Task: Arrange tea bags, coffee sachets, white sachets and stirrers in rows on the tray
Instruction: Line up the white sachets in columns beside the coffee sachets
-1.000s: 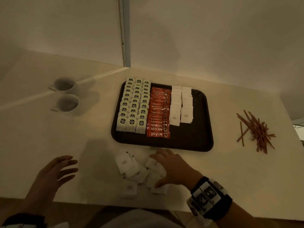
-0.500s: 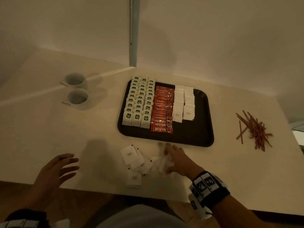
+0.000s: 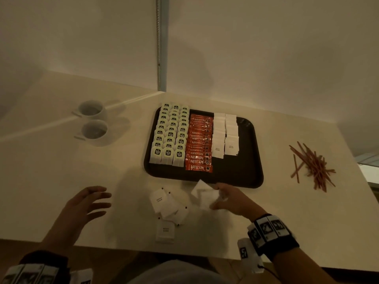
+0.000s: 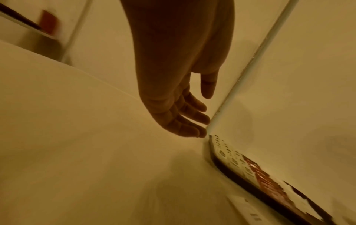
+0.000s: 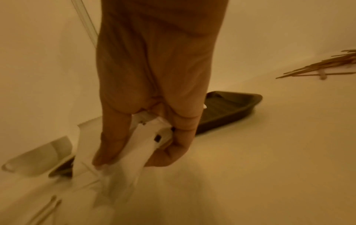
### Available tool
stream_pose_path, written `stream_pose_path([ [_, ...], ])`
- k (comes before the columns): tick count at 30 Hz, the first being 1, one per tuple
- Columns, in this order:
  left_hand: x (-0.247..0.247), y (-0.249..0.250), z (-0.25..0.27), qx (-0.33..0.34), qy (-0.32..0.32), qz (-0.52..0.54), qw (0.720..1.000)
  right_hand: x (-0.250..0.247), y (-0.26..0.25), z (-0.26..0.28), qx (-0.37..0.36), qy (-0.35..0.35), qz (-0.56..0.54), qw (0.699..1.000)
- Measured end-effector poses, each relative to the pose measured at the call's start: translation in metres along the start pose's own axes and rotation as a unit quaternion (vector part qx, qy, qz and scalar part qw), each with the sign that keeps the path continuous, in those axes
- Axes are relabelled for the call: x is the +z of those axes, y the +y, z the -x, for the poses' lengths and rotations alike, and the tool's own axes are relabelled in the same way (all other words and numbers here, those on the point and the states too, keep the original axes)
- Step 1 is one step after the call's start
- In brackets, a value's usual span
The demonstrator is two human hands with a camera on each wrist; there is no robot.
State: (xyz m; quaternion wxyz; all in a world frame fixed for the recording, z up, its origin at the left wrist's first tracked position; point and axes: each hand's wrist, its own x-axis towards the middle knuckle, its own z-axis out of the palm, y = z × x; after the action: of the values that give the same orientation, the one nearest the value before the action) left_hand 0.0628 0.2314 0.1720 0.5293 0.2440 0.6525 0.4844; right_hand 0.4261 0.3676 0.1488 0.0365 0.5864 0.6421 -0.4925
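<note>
White sachets (image 3: 206, 198), a small bunch, now sit pinched in your right hand (image 3: 229, 198), lifted from the loose pile at six o'clock of the tray (image 3: 254, 160), seemingly bound for its unfinished white rows, left hand (image 3: 86, 203) spread, idle.

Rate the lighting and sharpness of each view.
Head view: dim warm light, wide-angle bending, the tray readable. Left wrist view: amber cast, the left hand dark, table smeared. Right wrist view: motion blur on the white sachets held by the right hand.
</note>
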Motion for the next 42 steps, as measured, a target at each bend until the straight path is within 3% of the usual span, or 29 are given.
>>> stream_pose_path([
  [6, 0.079, 0.054, -0.041, 0.023, -0.144, -0.051, 0.988, -0.053, -0.076, -0.006, -0.102, -0.006, -0.006, 0.995],
  [14, 0.18, 0.114, -0.087, -0.021, -0.293, 0.104, 0.95, -0.091, -0.15, -0.015, -0.178, -0.02, 0.023, 0.984],
  [20, 0.205, 0.111, -0.101, -0.095, -0.238, 0.192, 0.947, -0.096, -0.149, -0.022, -0.169, 0.051, -0.059, 0.983],
  [23, 0.215, 0.111, -0.105, -0.128, -0.221, 0.23, 0.939, -0.094, -0.145, -0.026, -0.17, 0.046, -0.109, 0.978],
  [26, 0.223, 0.112, -0.113, -0.118, -0.225, 0.24, 0.937, -0.098, -0.147, -0.029, -0.168, 0.03, -0.17, 0.971],
  [33, 0.229, 0.12, -0.12, -0.124, -0.27, 0.267, 0.917, -0.104, -0.148, -0.045, -0.192, 0.074, -0.064, 0.977],
  [37, 0.228, 0.116, -0.126, -0.142, -0.243, 0.295, 0.913, -0.099, -0.144, -0.053, -0.222, 0.23, 0.057, 0.946],
  [39, 0.228, 0.115, -0.128, -0.139, -0.222, 0.292, 0.92, -0.099, -0.141, -0.054, -0.247, 0.272, 0.029, 0.93],
  [42, 0.225, 0.116, -0.129, -0.123, -0.203, 0.28, 0.93, -0.098, -0.138, -0.055, -0.274, 0.248, -0.007, 0.929],
])
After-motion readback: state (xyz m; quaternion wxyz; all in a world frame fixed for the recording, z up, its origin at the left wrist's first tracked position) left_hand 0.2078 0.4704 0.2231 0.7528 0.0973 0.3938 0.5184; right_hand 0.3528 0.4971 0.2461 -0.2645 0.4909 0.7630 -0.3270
